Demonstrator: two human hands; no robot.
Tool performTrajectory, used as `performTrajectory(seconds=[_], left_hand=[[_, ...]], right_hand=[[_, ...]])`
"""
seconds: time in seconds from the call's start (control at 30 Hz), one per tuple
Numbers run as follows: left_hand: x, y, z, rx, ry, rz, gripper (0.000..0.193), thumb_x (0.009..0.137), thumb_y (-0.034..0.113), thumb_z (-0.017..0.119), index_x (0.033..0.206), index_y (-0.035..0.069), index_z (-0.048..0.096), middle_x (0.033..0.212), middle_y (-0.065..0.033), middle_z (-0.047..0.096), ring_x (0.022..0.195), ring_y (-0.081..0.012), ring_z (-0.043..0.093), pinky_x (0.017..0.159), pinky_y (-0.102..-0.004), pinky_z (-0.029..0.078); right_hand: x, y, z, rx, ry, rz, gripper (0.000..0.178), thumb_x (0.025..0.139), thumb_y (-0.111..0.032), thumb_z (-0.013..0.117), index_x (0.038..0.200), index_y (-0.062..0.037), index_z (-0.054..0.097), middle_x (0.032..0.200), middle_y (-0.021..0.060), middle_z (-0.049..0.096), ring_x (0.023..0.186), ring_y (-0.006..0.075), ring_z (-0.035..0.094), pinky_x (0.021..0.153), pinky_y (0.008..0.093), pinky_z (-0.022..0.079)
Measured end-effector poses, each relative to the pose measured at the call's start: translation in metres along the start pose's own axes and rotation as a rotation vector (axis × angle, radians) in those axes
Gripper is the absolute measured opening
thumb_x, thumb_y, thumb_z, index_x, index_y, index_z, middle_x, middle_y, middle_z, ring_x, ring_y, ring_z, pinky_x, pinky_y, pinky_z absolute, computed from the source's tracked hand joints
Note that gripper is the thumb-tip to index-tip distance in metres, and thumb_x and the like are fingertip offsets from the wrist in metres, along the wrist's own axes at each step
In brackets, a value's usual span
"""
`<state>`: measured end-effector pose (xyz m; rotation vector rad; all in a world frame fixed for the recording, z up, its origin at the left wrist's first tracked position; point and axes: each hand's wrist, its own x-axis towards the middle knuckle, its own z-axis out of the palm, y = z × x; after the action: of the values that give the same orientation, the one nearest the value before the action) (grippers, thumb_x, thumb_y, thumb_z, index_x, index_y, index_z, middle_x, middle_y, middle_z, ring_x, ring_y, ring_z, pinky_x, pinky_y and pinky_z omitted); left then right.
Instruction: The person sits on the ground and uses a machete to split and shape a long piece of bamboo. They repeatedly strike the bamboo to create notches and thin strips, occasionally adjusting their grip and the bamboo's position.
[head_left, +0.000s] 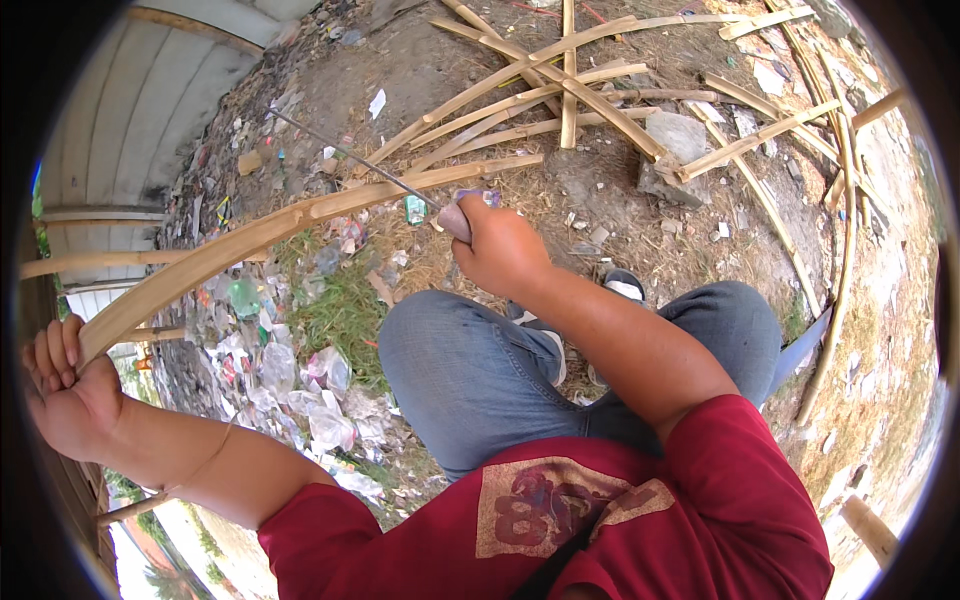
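Observation:
My left hand (75, 390) is closed round the near end of a split bamboo strip (255, 238) at the far left. The pale strip rises in a slight curve to the upper middle, with nodes along it. In my right hand (500, 240), at the centre, is the pale wooden handle of a long knife (345, 152). Its thin dark blade points up and left, seen nearly edge-on, and passes over the far part of the strip in this view. Whether the blade touches the bamboo, I cannot tell.
Several bamboo strips (570, 90) lie crossed on the ground ahead, next to a grey stone block (675, 150). More strips (848, 220) lie at the right. Plastic litter (325, 400) and grass (345, 310) are left of my bent knees. A panelled wall (130, 110) stands at upper left.

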<state>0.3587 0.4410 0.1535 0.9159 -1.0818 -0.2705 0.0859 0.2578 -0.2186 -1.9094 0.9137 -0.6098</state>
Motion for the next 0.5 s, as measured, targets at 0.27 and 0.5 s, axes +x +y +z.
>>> performTrajectory(seconds=[0.27, 0.5], left_hand=[[0.032, -0.028, 0.008, -0.04, -0.087, -0.06, 0.031, 0.096, 0.022, 0.032, 0.067, 0.011, 0.033, 0.061, -0.0005, 0.026, 0.055, -0.0136, 0.027, 0.056, -0.0307, 0.028], [0.044, -0.043, -0.026, -0.051, 0.013, -0.067, 0.039, 0.099, 0.03, 0.034, 0.063, 0.014, 0.033, 0.058, 0.0004, 0.024, 0.051, -0.0124, 0.023, 0.054, -0.0296, 0.028]], right_hand=[[-0.006, 0.049, 0.011, -0.136, 0.021, 0.05, 0.023, 0.085, -0.018, 0.064, 0.1, -0.0039, 0.053, 0.082, 0.0258, 0.067, 0.082, 0.0447, 0.066, 0.073, 0.0549, 0.052], [-0.001, 0.045, 0.01, -0.145, 0.009, 0.063, 0.028, 0.083, -0.014, 0.063, 0.106, -0.0048, 0.051, 0.081, 0.0258, 0.066, 0.079, 0.0461, 0.065, 0.072, 0.0559, 0.051]])
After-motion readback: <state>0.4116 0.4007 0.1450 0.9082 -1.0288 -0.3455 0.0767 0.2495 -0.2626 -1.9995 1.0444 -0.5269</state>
